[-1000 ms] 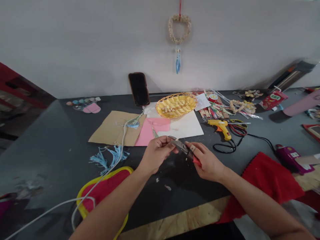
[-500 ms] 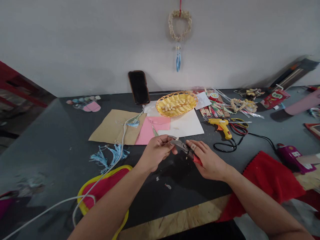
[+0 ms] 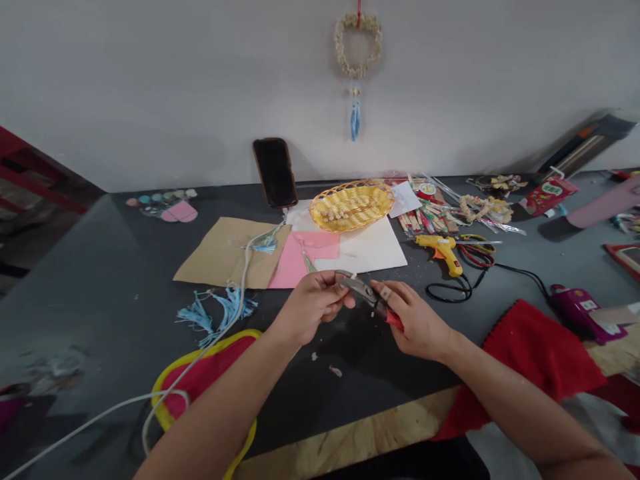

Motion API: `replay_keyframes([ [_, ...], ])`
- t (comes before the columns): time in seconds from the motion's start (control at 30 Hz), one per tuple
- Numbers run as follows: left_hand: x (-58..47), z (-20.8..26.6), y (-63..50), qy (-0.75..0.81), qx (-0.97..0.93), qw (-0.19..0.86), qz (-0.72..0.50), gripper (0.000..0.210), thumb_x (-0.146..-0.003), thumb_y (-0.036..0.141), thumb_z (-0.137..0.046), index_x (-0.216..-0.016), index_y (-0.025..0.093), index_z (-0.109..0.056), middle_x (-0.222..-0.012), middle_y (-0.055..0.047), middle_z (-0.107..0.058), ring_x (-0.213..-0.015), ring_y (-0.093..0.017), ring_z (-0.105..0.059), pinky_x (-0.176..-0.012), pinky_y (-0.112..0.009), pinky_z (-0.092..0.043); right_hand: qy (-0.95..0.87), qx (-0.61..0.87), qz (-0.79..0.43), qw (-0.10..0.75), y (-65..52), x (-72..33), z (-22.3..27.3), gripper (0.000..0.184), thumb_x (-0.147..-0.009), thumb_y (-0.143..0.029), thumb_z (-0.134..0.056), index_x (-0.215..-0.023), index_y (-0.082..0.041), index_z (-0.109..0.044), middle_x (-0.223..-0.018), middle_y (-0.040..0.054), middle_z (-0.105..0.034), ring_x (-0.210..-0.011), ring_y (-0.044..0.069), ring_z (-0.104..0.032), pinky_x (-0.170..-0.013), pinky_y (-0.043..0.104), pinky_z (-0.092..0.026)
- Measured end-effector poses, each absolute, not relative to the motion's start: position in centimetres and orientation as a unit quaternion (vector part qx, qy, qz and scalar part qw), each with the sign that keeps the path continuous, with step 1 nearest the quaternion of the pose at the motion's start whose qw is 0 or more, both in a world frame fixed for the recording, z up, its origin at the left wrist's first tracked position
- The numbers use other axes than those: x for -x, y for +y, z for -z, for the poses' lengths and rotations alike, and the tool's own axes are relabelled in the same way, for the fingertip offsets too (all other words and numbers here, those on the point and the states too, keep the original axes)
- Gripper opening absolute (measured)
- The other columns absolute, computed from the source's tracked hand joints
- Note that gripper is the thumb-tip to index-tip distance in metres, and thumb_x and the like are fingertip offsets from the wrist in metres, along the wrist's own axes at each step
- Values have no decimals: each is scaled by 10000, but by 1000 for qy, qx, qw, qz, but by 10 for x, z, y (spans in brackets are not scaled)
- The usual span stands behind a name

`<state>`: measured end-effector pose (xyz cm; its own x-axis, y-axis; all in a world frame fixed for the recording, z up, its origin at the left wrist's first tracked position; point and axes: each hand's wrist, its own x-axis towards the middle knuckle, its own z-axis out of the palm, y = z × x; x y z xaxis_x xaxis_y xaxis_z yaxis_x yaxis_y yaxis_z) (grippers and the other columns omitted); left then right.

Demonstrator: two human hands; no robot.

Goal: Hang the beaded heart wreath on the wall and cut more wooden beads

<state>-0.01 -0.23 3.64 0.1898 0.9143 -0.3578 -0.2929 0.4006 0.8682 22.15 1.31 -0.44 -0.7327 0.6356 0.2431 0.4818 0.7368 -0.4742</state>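
Note:
My right hand is closed round the red handles of pruning shears, whose grey curved blades point to the left. Close against the blades, my left hand is closed in a pinch. A small pale piece shows at the blades beside my left fingertips; its kind is too small to tell. Both hands are just above the dark table. A few pale scraps lie below them.
Beyond my hands, a yellow basket with pale bits stands on white paper. To the right are a yellow glue gun with its cable and a red cloth. Blue tassels and a white cord lie left.
Both hands and the shears keep nearly the same position. The whole view has shifted slightly.

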Motion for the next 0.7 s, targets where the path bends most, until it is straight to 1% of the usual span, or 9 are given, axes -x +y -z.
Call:
replay_keyframes([
  [0.1, -4, -30, -1, 486, -394, 626, -467, 293, -728, 392, -729, -804, 134, -613, -614, -17, -635, -406, -29, -317, -401, -180, -217, -904, 327, -188, 203, 15, -222, 7, 746, -744, -54, -490, -1459, -173, -314, -1335, 168, -506, -1225, 291, -470, -1029, 518, -445],
  [0.2, -6, -25, -2, 524, -458, 535, -479, 277, -761, 382, -702, -895, 147, -641, -718, -27, -673, -483, -72, -444, -455, -201, -332, -900, 340, -186, 199, 17, -222, 8, 762, -735, -49, -488, -1463, -186, -310, -1356, 159, -495, -1243, 296, -457, -1037, 531, -438],
  [0.33, -7, -26, -6, 567, -505, 444, -477, 168, -801, 330, -634, -832, 165, -647, -728, -27, -685, -579, -120, -557, -518, -219, -390, -905, 335, -187, 186, 16, -223, 4, 775, -752, -57, -484, -1486, -182, -271, -1377, 163, -476, -1265, 308, -430, -1041, 549, -425],
  [0.4, -6, -29, -6, 560, -503, 454, -476, 137, -791, 297, -620, -802, 163, -645, -696, -28, -684, -570, -118, -551, -512, -216, -378, -910, 323, -194, 176, 16, -223, 2, 777, -765, -60, -477, -1497, -180, -246, -1397, 163, -459, -1276, 308, -419, -1048, 550, -416],
  [0.43, -5, -30, -6, 552, -493, 478, -473, 135, -774, 290, -628, -800, 158, -643, -673, -27, -678, -529, -106, -519, -489, -212, -356, -912, 316, -197, 171, 16, -224, 1, 776, -771, -62, -474, -1501, -181, -239, -1407, 160, -451, -1280, 306, -417, -1051, 549, -414],
  [0.5, -3, -34, -4, 532, -459, 547, -456, 174, -736, 303, -659, -806, 146, -632, -613, -17, -654, -421, -65, -396, -424, -202, -271, -917, 306, -199, 163, 18, -225, 0, 775, -779, -66, -470, -1506, -181, -227, -1422, 158, -441, -1284, 304, -415, -1054, 551, -408],
  [0.57, -1, -38, -3, 511, -420, 611, -435, 241, -703, 336, -697, -809, 136, -613, -571, -11, -631, -372, -34, -298, -392, -194, -188, -919, 298, -198, 165, 19, -226, 0, 783, -777, -65, -473, -1509, -184, -223, -1416, 160, -448, -1277, 303, -423, -1052, 552, -408],
  [0.63, 1, -40, -2, 497, -392, 650, -421, 296, -679, 367, -731, -802, 134, -594, -552, -8, -618, -360, -19, -263, -385, -188, -140, -920, 293, -198, 171, 20, -227, 0, 795, -765, -60, -480, -1508, -188, -226, -1399, 163, -461, -1262, 303, -435, -1044, 550, -414],
  [0.7, 2, -41, -2, 488, -378, 666, -418, 326, -667, 382, -750, -801, 133, -588, -550, -8, -615, -358, -14, -262, -385, -185, -124, -920, 291, -197, 177, 20, -226, 0, 793, -757, -56, -484, -1500, -189, -243, -1375, 165, -476, -1239, 300, -453, -1034, 544, -425],
])
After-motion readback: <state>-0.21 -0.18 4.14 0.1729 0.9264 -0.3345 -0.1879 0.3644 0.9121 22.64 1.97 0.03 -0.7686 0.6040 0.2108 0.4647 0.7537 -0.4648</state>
